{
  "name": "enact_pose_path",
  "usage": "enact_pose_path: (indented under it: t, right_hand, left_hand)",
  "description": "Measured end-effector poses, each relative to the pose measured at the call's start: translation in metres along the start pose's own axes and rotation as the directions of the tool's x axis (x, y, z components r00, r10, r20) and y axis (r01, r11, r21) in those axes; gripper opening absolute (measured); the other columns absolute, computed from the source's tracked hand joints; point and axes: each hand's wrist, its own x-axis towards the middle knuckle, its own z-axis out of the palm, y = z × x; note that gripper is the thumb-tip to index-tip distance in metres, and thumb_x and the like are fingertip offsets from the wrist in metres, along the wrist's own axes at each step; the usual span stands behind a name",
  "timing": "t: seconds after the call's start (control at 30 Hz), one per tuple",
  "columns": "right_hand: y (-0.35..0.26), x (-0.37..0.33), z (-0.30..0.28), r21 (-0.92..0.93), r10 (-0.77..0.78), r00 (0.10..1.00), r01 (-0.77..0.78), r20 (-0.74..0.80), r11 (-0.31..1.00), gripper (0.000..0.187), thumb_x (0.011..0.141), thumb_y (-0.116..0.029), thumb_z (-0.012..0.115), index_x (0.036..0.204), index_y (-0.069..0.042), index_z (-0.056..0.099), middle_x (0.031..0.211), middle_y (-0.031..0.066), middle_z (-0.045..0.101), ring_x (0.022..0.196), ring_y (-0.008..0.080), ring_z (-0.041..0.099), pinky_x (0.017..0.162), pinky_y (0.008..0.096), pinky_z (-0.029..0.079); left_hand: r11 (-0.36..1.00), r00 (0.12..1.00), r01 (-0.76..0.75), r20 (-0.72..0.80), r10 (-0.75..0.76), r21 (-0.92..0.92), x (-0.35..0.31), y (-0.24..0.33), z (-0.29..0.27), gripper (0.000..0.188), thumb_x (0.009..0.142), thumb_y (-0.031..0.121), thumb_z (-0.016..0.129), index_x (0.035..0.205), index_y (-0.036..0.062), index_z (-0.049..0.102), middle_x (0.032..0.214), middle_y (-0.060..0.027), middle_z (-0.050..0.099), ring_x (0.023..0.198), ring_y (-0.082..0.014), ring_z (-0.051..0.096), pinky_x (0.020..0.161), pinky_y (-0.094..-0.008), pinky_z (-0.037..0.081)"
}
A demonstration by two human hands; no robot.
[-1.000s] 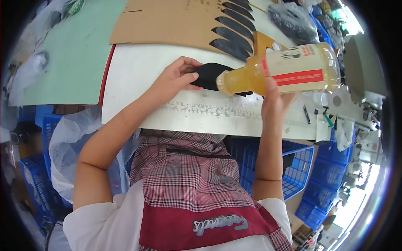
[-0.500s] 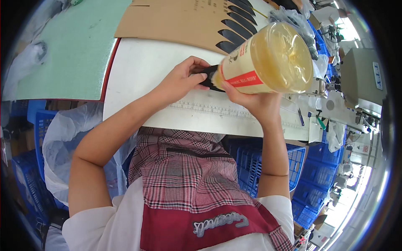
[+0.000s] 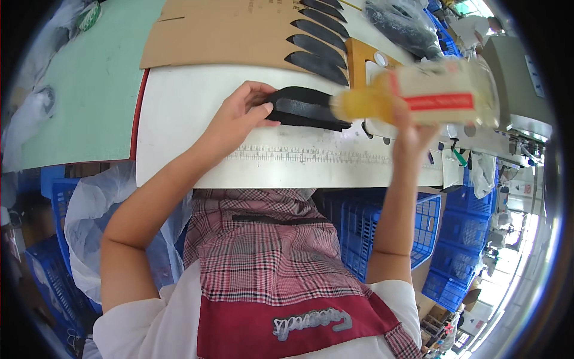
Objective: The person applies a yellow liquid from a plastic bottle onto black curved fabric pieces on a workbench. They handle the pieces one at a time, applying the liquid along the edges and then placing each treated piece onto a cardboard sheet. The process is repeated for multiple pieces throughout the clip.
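My left hand grips the left end of a curved black fabric piece on the white table, thumb on top. A shiny, wet-looking strip runs along the middle of that piece. Held nearly level in my right hand is a clear plastic bottle of yellowish liquid, with a cream label and a red band. Motion blurs the bottle; its narrow end points left, near the right end of the black piece. Whether the two touch I cannot tell.
Several curved black pieces lie in a row along the right edge of a cardboard sheet. A ruler scale runs near the table's front. To the left is a green-topped table; a sewing machine stands right. Blue crates sit below.
My right hand has carried the bottle to the right and turned it more level. The black piece, earlier mostly hidden behind the bottle, now shows its shiny strip. My left hand keeps hold of it.
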Motion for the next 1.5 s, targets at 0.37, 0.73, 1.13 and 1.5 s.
enact_pose_path:
  t: [0.37,0.73,1.13,1.5]
  right_hand:
    - [-0.003,0.003,0.034,-0.283,-0.149,0.922,0.259,0.358,0.923,0.050,0.054,-0.022,0.079,0.093,0.002,0.059,0.087,0.0088,0.063,0.080,0.0159,0.061,0.072,0.0291,0.049]
    - [0.039,-0.029,-0.086,-0.286,0.140,0.990,-0.142,-0.029,0.947,0.042,0.069,-0.018,0.068,0.102,0.004,0.053,0.090,0.0117,0.061,0.079,0.0167,0.060,0.065,0.0251,0.048]
    - [0.085,-0.086,-0.043,0.560,0.523,0.851,-0.413,-0.042,0.718,0.062,0.078,-0.053,0.046,0.115,-0.003,0.045,0.102,0.0159,0.055,0.097,0.0253,0.052,0.084,0.0354,0.041]
    - [0.085,-0.085,-0.048,0.682,0.466,0.885,-0.331,-0.015,0.652,0.064,0.077,-0.052,0.050,0.114,0.000,0.044,0.102,0.0122,0.054,0.095,0.0277,0.052,0.084,0.0359,0.040]
  left_hand:
    - [0.998,1.000,-0.014,0.009,0.014,-0.055,0.004,-0.005,0.003,0.025,0.084,0.001,0.044,0.108,-0.0044,0.041,0.109,-0.0138,0.046,0.103,-0.0188,0.046,0.081,-0.0302,0.051]
    - [0.999,0.999,0.030,-0.020,-0.030,0.031,0.001,0.003,0.006,0.031,0.087,0.008,0.042,0.116,-0.0029,0.039,0.114,-0.0102,0.045,0.104,-0.0156,0.047,0.085,-0.0302,0.047]
    - [0.150,0.871,-0.114,0.026,0.491,0.982,-0.032,0.017,0.037,0.033,0.084,0.009,0.048,0.115,-0.0012,0.049,0.100,-0.0144,0.046,0.091,-0.0255,0.045,0.079,-0.0322,0.040]
    - [0.035,0.842,-0.036,0.012,0.539,0.999,-0.029,0.017,0.051,0.028,0.082,0.008,0.049,0.107,-0.0025,0.055,0.093,-0.0132,0.048,0.088,-0.0263,0.045,0.078,-0.0343,0.037]
